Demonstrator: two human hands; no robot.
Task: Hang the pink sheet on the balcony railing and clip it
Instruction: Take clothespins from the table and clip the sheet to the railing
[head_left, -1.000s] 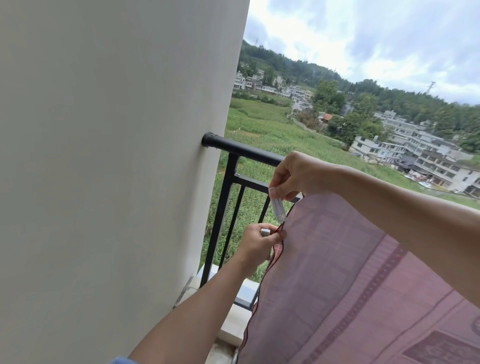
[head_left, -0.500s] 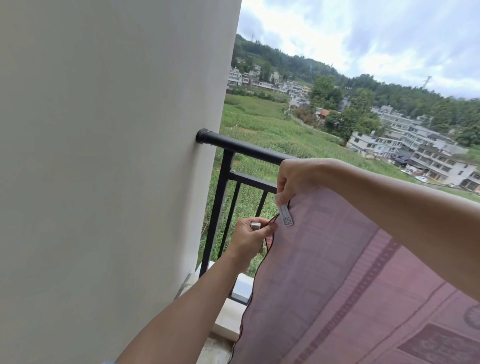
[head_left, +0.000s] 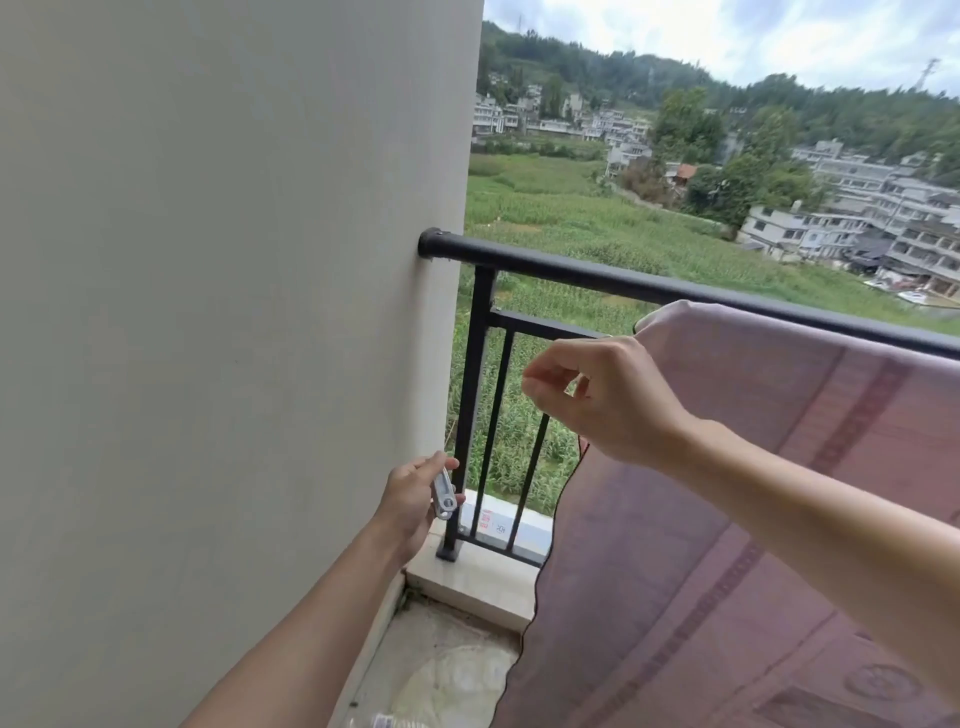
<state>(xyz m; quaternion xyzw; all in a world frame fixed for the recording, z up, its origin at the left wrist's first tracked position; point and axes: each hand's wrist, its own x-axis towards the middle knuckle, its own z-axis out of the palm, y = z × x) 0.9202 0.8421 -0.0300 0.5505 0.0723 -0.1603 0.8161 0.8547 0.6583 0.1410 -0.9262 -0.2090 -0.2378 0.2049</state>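
Clip (head_left: 443, 496) pinched in left hand (head_left: 410, 499), sheet hanging at rail

Thumb and fingers clamp the white clip low down, just beside the end post of the black railing (head_left: 571, 265). The right hand (head_left: 608, 395) hovers higher, fingers curled, thumb and forefinger nearly meeting, with nothing visible in it. Behind it, the pink sheet (head_left: 779, 493) hangs along the top bar, draping down the balcony side.

The railing (head_left: 623, 280) is made of matt black metal, the pink sheet (head_left: 753, 519) of thin cloth, the clip (head_left: 443, 496) of pale plastic.
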